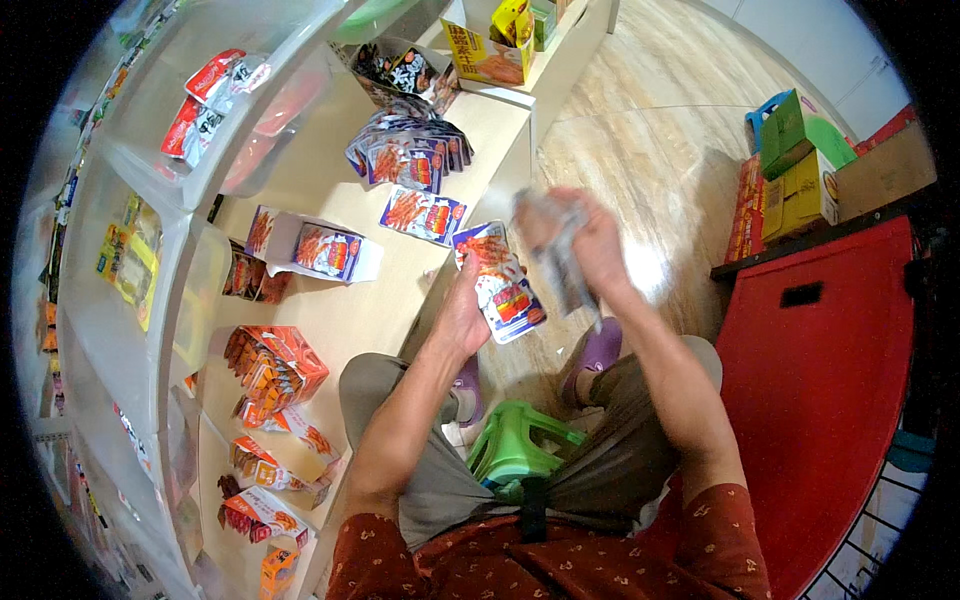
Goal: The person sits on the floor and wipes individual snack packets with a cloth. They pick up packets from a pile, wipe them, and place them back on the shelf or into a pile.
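Observation:
My left hand (463,311) holds a blue-and-white snack packet (501,289) with its printed front up. To its right, my right hand (596,240) grips a blurred silvery packet (553,244); motion hides its details. On the pale wooden shelf, a single similar packet (422,214) lies beside my left hand's packet. Behind it spreads an overlapping row of the same blue packets (409,154). An open display box (360,262) lies to the left, with such a packet (324,250) in it.
Boxes of orange snack packets (277,364) line the near shelf. A dark box (405,71) and a yellow box (487,52) stand at the far end. Clear plastic bins (161,247) rise at left. A green stool (517,442) is under me; a red cabinet (817,390) is at right.

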A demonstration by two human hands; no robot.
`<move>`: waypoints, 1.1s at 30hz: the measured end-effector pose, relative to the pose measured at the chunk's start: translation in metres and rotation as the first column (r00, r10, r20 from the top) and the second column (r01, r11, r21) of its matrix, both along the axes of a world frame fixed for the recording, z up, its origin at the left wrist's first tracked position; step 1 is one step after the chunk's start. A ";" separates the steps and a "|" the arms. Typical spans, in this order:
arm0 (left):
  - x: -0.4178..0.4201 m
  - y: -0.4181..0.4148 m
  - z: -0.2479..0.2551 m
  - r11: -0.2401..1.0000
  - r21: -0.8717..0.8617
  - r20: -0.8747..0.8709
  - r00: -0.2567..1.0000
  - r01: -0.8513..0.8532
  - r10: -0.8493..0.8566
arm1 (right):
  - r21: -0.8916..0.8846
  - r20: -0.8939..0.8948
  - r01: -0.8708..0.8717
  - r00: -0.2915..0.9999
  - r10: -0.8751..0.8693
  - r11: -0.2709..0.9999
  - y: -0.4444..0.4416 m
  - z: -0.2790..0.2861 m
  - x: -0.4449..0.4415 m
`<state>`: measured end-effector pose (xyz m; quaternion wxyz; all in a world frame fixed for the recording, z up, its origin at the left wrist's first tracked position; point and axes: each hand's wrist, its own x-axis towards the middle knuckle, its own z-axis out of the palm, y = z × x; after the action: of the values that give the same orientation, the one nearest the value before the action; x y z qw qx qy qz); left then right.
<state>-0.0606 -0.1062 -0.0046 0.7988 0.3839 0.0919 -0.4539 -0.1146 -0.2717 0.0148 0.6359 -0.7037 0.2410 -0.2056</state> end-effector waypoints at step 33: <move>0.002 -0.004 0.014 0.995 -0.076 0.415 0.905 -0.066 0.092 | -0.437 -0.003 0.127 0.990 -0.143 0.891 0.076 0.006 0.038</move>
<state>-0.0582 -0.1099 0.0096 0.8288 0.4439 -0.0795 -0.3312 -0.0770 -0.1954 0.0204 0.4424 -0.8130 0.2486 -0.2854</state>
